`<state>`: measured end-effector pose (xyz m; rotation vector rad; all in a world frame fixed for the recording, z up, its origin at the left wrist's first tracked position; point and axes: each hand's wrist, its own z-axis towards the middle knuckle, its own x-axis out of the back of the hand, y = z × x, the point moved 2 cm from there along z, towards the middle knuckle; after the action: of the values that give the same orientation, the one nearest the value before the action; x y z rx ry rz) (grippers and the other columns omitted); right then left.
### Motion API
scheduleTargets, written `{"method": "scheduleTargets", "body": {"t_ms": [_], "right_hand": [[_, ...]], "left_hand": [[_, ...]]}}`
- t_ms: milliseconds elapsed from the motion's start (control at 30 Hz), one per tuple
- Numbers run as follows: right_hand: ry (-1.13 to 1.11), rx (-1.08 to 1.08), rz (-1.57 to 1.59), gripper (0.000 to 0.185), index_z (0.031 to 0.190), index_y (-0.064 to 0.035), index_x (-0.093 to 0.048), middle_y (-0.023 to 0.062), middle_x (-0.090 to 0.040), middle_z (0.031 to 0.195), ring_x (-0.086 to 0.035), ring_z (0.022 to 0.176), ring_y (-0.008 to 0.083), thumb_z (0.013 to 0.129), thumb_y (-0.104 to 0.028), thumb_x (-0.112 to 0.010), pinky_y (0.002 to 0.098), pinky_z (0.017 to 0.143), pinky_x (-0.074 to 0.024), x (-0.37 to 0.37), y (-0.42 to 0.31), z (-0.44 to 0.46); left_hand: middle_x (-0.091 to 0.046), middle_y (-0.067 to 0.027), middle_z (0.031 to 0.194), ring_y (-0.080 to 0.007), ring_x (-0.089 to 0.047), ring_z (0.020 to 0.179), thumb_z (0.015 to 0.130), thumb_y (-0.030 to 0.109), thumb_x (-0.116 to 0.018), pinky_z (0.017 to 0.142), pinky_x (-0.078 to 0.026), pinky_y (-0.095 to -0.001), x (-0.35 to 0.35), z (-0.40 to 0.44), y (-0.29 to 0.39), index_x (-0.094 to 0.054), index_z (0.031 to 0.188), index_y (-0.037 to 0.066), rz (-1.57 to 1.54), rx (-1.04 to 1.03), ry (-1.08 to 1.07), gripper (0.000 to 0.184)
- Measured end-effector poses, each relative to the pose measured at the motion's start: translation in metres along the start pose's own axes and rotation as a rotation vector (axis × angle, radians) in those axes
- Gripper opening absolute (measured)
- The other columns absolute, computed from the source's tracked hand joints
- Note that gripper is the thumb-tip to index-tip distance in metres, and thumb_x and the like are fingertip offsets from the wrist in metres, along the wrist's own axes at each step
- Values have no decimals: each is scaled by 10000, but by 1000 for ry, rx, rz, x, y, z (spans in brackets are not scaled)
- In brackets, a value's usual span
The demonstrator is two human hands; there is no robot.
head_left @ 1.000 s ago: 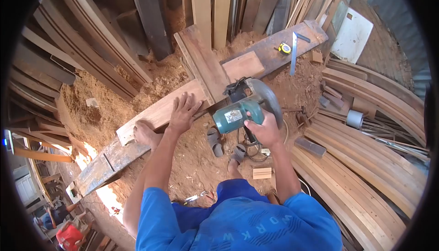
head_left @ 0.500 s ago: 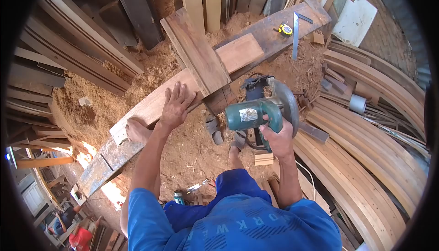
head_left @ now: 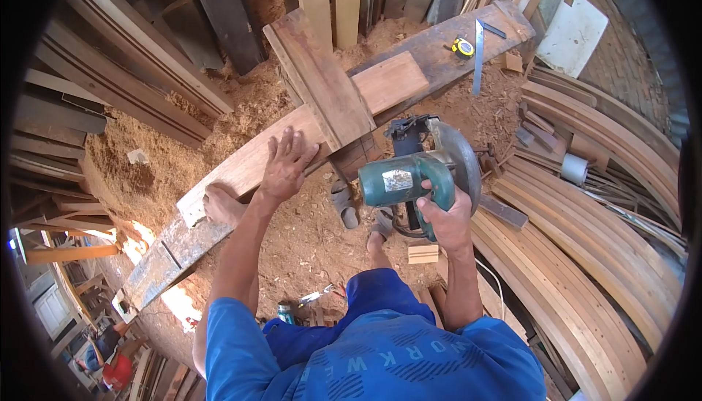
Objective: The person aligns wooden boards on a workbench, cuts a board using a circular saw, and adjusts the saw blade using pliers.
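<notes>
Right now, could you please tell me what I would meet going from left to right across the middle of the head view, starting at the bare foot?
Bare foot, left hand, leftmost grey sandal, green circular saw, white cylinder.

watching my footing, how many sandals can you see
2: one empty sandal on the ground, left of the circular saw; another sandal on the grounded foot. Others may be hidden.

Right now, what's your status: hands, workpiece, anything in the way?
Right hand gripping green circular saw. Left hand spread on long board. Crosspiece lying over that board. Watch bare foot at one end.
</notes>
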<state>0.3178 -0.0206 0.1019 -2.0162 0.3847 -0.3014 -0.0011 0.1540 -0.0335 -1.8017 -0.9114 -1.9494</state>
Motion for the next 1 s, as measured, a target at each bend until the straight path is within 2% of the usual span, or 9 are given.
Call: {"method": "scheduleTargets", "body": {"t_ms": [300,433,633,733,833,933,1000], "right_hand": [[-92,-41,-56,338,1143,45,-651,13,-648,868,-590,782,65,846,-63,-771,246,723,-507,-15,-16,4],[-127,17,-134,336,1148,44,-648,25,-651,873,-592,790,86,857,-84,-760,273,736,-515,-30,-20,11],[-154,38,-231,301,1122,43,-658,15,-646,913,-565,828,82,857,-65,-752,273,768,-497,-47,-25,20],[-153,53,-312,292,1106,45,-658,28,-655,919,-571,831,88,853,-69,-747,277,772,-502,-46,-28,20],[-129,93,-345,276,1093,39,-658,29,-655,907,-570,817,88,854,-67,-743,279,758,-504,-44,-20,23],[-132,70,-339,260,1081,27,-655,19,-649,896,-565,806,81,854,-65,-742,272,741,-501,-44,-15,23],[-122,43,-316,251,1073,20,-651,13,-646,891,-563,804,75,854,-63,-741,267,733,-498,-45,-11,23]], "left_hand": [[-395,-237,1573,-483,-248,1520,784,87,-726,1168,-252,-708,2,0,0,-464,1536,248,32,5,-58,813],[-383,-236,1583,-483,-238,1524,783,84,-726,1183,-232,-707,5,0,2,-452,1540,252,24,14,-79,823],[-351,-209,1611,-430,-200,1552,780,92,-739,1209,-199,-682,6,-2,1,-447,1544,260,26,26,-57,835],[-500,-187,1508,-395,-367,1483,801,168,-774,1178,-328,-605,25,4,5,-512,1491,241,-20,61,-55,741],[-669,-157,1287,-373,-578,1282,824,274,-802,1063,-472,-520,51,39,8,-600,1392,210,-401,372,-163,606],[-738,-148,1030,-372,-681,1019,832,292,-804,898,-539,-464,69,89,44,-689,1258,135,-484,384,-28,468],[-730,-160,1030,-387,-680,995,843,304,-799,889,-542,-465,44,117,60,-692,1236,122,-526,375,-103,446]]}}
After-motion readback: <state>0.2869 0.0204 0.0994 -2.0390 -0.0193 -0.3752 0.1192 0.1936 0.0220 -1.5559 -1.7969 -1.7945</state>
